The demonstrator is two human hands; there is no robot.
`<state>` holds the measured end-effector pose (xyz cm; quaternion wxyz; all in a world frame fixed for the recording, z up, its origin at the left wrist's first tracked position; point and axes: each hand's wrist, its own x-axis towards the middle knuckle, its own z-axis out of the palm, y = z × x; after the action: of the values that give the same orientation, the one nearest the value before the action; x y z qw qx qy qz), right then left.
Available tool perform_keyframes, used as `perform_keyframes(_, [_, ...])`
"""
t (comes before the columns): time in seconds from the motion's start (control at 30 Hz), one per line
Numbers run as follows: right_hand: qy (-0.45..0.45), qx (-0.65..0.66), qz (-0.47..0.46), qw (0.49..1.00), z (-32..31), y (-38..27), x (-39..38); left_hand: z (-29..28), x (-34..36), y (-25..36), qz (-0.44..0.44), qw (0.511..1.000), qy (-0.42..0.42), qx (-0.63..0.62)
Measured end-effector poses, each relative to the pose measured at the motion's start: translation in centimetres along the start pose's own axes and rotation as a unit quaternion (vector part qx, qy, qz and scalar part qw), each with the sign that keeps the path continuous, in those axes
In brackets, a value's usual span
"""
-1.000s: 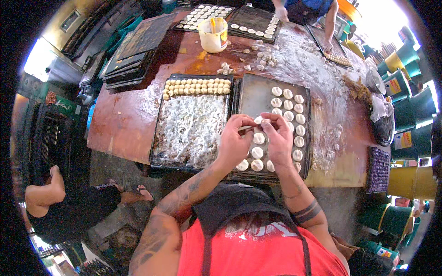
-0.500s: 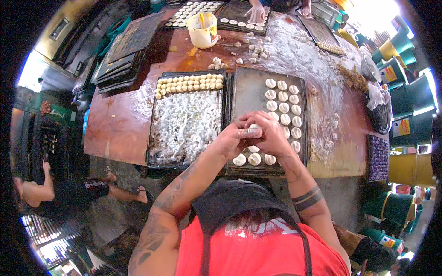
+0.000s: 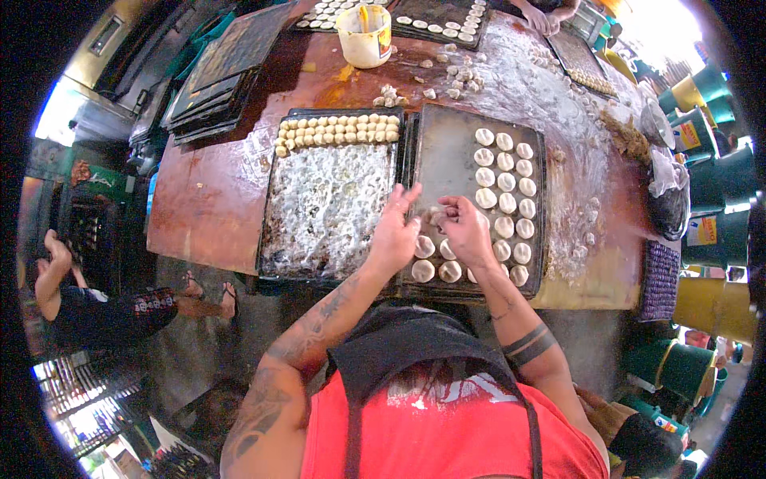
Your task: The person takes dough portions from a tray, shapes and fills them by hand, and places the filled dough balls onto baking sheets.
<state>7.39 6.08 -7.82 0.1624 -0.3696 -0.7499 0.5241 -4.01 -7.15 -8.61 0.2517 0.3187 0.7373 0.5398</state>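
My left hand [image 3: 391,231] spreads its fingers; my right hand [image 3: 467,231] curls over one tray [image 3: 439,152], too blurred to tell whether it pinches anything. Seven dough discs [image 3: 527,207] line that tray's right edge; my hands hide others. Alongside, one floury tray [image 3: 327,215] bears dough balls [image 3: 339,130]; beyond stands one white bucket [image 3: 365,44].
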Motion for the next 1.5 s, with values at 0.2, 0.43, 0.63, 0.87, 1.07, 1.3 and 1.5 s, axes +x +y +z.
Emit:
perform_keyframes(0.2, [-0.05,-0.335,-0.127,0.932,1.2,-0.1,-1.2,-5.8,1.6,-5.1,-0.055,0.996,0.066,-0.004])
perform_keyframes(0.43, [-0.124,-0.332,-0.175,0.919,-1.0,4.5,-0.8,-11.9,8.8,-6.3,-0.041,0.979,0.1,0.175])
perform_keyframes(0.63, [0.194,-0.512,0.007,0.837,-20.8,13.5,0.4,-23.4,14.9,-13.8,-0.011,0.816,0.34,0.467])
perform_keyframes(0.87, [0.183,-0.45,0.095,0.869,-26.1,23.3,-6.4,-26.6,14.7,-14.5,-0.084,0.935,0.279,0.201])
perform_keyframes(1.07, [0.329,-0.43,0.071,0.838,-29.1,25.2,-6.4,-9.7,9.6,-9.1,-0.194,0.907,0.065,-0.367])
perform_keyframes(1.3, [0.325,0.146,0.008,0.934,-21.0,13.0,-0.8,0.9,4.7,-0.2,-0.217,0.863,0.037,-0.454])
perform_keyframes(1.5, [0.036,0.061,-0.08,0.994,-10.0,-0.4,-0.7,5.4,4.0,4.8,-0.185,0.912,-0.047,-0.362])
